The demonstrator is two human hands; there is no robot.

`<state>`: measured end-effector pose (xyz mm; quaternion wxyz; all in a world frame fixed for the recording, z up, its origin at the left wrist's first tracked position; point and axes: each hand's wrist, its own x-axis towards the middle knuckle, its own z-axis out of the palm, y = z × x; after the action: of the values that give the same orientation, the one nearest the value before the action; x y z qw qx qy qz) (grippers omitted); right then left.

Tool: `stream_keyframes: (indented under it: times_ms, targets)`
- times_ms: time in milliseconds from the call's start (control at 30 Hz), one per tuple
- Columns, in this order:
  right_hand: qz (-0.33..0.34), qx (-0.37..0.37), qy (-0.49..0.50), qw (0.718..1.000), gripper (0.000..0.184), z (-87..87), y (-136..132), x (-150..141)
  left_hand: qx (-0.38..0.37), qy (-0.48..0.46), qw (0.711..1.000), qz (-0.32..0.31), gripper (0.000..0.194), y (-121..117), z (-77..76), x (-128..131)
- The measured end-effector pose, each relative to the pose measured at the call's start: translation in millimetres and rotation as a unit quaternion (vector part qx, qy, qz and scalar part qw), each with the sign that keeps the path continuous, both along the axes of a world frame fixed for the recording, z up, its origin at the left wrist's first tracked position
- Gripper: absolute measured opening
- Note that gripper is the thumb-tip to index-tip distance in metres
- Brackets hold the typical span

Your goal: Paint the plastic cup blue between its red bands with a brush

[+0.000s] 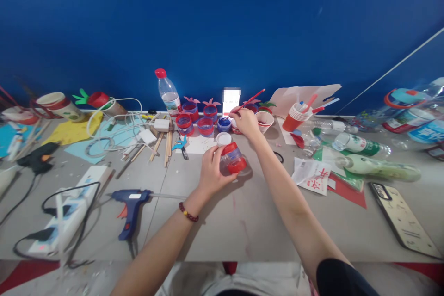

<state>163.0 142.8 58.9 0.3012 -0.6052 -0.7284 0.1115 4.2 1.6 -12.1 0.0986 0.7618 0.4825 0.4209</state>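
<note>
My left hand (212, 169) is closed around a small clear plastic cup (233, 157), tilted on its side above the table, with red bands at both ends and a bluish-purple middle. In my right hand (247, 122), farther back, is a thin red-handled paintbrush (255, 95). The brush's tip end points down at an open jar of blue paint (224, 124); whether it touches the paint I cannot tell. In front of that jar lies a white lid (224, 138). Several similar red-and-purple cups (206, 126) stand to the left of the jar, some with pink leaf shapes on top.
A blue glue gun (131, 206) and a white power strip (76, 208) with cords lie on the left. A clear bottle (168, 92) stands at the back. Stacked paper cups (294, 118), plastic bottles (362, 144) and a phone (404, 219) are on the right.
</note>
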Motion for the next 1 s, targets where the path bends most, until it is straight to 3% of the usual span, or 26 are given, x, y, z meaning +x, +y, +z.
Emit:
stream_keyframes:
  times_ms: [1000]
  targets:
    - [-0.003, 0.027, -0.007, 1.0, 0.028, -6.9, 4.5, 1.7, -0.015, 0.0, 1.0, 0.004, 0.082, 0.1, 2.2, 1.8]
